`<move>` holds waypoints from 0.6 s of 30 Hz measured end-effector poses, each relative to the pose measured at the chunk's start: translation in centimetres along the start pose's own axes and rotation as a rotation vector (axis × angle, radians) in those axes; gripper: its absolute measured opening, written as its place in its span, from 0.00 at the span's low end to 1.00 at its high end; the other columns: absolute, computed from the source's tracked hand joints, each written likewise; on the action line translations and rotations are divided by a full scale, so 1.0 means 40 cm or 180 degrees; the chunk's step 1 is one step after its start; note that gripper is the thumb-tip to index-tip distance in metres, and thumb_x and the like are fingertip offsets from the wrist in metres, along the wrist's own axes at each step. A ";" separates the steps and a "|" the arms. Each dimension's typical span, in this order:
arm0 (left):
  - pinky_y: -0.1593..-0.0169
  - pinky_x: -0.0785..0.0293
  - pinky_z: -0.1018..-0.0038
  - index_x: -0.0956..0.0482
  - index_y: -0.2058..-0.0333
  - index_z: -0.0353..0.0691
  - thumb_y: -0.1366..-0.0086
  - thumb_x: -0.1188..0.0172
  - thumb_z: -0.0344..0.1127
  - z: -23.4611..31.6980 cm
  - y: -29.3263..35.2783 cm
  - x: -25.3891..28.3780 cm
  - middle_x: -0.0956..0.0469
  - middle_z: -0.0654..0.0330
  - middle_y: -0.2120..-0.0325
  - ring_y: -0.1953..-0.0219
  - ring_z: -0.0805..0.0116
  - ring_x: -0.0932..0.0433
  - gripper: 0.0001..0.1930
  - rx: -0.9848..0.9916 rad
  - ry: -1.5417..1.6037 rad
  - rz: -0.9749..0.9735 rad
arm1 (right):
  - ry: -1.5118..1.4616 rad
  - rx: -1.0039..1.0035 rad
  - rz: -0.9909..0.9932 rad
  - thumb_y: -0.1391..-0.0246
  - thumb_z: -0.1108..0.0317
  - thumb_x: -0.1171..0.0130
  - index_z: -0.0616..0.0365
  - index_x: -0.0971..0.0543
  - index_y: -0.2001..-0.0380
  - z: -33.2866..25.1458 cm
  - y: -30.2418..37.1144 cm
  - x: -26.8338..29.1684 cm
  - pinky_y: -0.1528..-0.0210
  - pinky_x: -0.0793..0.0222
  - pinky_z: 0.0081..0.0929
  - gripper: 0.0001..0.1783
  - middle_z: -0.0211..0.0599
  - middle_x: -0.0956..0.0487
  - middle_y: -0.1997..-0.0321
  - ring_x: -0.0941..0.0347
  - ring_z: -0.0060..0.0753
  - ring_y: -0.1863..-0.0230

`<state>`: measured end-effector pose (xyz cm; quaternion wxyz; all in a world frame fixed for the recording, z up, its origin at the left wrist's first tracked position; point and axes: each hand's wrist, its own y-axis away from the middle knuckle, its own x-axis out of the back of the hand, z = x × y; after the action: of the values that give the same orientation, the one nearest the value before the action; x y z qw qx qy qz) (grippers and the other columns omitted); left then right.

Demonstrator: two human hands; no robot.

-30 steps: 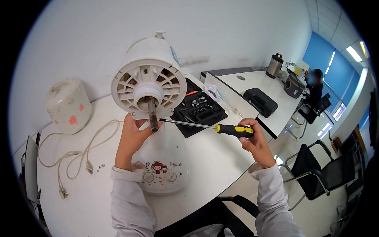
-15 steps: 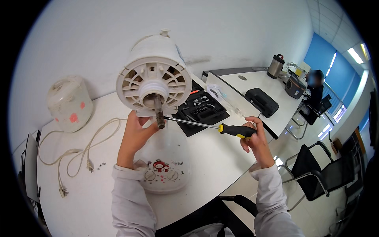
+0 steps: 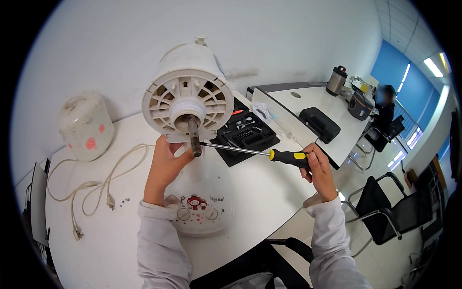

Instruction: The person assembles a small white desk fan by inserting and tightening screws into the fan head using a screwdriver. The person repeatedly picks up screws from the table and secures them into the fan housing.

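Note:
A white fan motor housing (image 3: pixel 188 62) with a slotted round front stands at the middle, and a worn metal shaft (image 3: pixel 194 137) sticks out of it toward me. My left hand (image 3: pixel 166 166) is closed on the underside of the housing, behind the shaft; its fingertips are partly hidden. My right hand (image 3: pixel 318 171) grips the black and yellow handle of a screwdriver (image 3: pixel 288 157). The screwdriver's blade points left, its tip at the side of the shaft near the end. Below is the fan's white base (image 3: pixel 204 219) with two knobs and a red cartoon print.
A white rice cooker (image 3: pixel 86 127) with pink flowers sits left, near a looped power cord (image 3: pixel 103 183) and some tiny screws (image 3: pixel 124 200). An open black tool case (image 3: pixel 248 132) lies behind the screwdriver. Rightward are a second desk, a black case (image 3: pixel 319 125), chairs and a seated person (image 3: pixel 386 103).
My right hand has shifted its grip, fingers now closed round the handle end. The handle has turned, its yellow patch now facing up. My left hand and the housing stay put.

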<state>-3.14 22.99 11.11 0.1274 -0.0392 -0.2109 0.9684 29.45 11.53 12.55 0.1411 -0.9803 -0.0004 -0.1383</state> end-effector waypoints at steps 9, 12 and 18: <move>0.44 0.40 0.67 0.33 0.57 0.31 0.54 0.37 0.26 0.008 0.003 -0.013 0.27 0.56 0.61 0.56 0.67 0.28 0.24 -0.0126 0.0006 0.0017 | -0.0633 -0.0062 -0.0297 0.47 0.66 0.48 0.55 0.42 0.58 -0.026 0.017 -0.008 0.82 0.47 0.11 0.18 0.35 0.31 0.72 0.44 0.14 0.85; 0.45 0.39 0.67 0.33 0.57 0.31 0.54 0.37 0.25 0.013 0.003 -0.013 0.27 0.57 0.62 0.56 0.68 0.28 0.24 -0.0203 0.0084 0.0026 | -0.0380 0.0008 -0.0285 0.43 0.62 0.53 0.56 0.41 0.60 -0.031 0.012 -0.009 0.83 0.48 0.12 0.13 0.34 0.30 0.75 0.45 0.14 0.86; 0.46 0.37 0.68 0.34 0.57 0.32 0.54 0.37 0.26 0.011 0.001 -0.012 0.27 0.56 0.61 0.57 0.68 0.28 0.24 -0.0276 0.0004 0.0016 | -0.0123 -0.0173 -0.0050 0.39 0.56 0.60 0.57 0.37 0.63 0.030 -0.007 0.001 0.83 0.48 0.13 0.14 0.29 0.32 0.79 0.44 0.14 0.85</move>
<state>-2.74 22.64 11.50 0.1233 -0.0459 -0.2524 0.9586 29.79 12.12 11.51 0.1132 -0.9862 -0.0072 -0.1204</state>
